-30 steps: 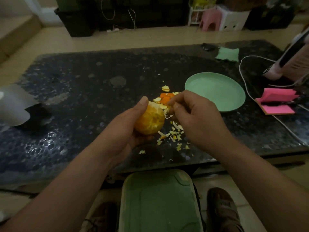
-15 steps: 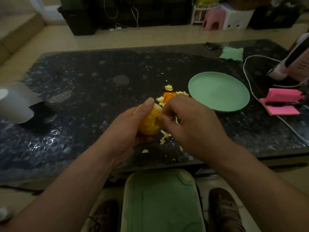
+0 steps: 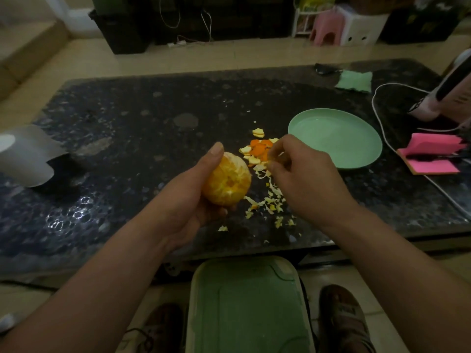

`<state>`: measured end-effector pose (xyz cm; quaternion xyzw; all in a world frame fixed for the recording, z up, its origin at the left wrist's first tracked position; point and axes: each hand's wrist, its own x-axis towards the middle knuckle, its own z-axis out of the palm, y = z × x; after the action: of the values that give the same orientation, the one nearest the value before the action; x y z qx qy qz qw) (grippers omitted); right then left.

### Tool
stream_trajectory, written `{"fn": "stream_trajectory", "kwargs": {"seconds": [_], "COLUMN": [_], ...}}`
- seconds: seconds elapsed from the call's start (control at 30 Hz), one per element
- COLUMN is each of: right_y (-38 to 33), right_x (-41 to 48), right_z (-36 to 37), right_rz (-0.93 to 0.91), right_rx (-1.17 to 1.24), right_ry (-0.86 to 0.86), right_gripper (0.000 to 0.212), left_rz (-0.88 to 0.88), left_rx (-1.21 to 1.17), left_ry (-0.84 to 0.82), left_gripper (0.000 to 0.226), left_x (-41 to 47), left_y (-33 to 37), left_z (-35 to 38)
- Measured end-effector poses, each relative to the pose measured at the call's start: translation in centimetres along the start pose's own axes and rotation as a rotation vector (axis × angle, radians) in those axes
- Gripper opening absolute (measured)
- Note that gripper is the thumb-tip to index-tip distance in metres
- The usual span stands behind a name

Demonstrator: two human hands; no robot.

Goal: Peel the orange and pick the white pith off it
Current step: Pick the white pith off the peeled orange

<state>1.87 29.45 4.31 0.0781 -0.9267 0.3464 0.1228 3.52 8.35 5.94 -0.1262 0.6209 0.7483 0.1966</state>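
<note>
My left hand [image 3: 190, 197] grips a peeled orange [image 3: 228, 183] just above the dark table, thumb over its top. The fruit shows its segments and some pale pith. My right hand [image 3: 303, 179] is a short way to the right of the orange, fingers curled and fingertips pinched together over the scraps; a bit of pale pith seems caught between them, but the blur hides it. Orange peel pieces [image 3: 257, 150] lie beyond the hands. Shreds of white pith [image 3: 270, 205] are scattered on the table between and under the hands.
A green plate [image 3: 356, 159] sits to the right of the peel. Pink notes [image 3: 430, 156], a white cable [image 3: 377, 108] and a pink appliance lie at the right edge. A grey sheet [image 3: 25, 156] lies at the left. A green stool seat [image 3: 247, 307] is below the table's near edge.
My right hand has drawn away from the orange to the right, over the peel scraps. My left hand has turned the orange so its segmented end faces me.
</note>
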Motion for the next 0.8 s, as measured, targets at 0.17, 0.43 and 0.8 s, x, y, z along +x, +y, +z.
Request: {"fn": "stream_trajectory", "kwargs": {"seconds": [0.17, 0.43, 0.8], "right_y": [-1.6, -3.6, -3.9], "right_x": [-0.7, -2.2, -2.5], "right_z": [-0.8, -0.3, 0.3], "right_rz": [-0.058, -0.181, -0.2], "right_rx": [0.057, 0.014, -0.154], "right_ry": [0.035, -0.018, 0.074], "right_gripper": [0.007, 0.011, 0.013], "left_rz": [0.003, 0.065, 0.263], "left_rx": [0.017, 0.158, 0.24], "left_ry": [0.037, 0.04, 0.242], "left_gripper": [0.075, 0.083, 0.074], "left_x": [0.5, 0.8, -0.1], "left_y": [-0.1, -0.8, -1.2], "left_z": [-0.1, -0.1, 2.3]}}
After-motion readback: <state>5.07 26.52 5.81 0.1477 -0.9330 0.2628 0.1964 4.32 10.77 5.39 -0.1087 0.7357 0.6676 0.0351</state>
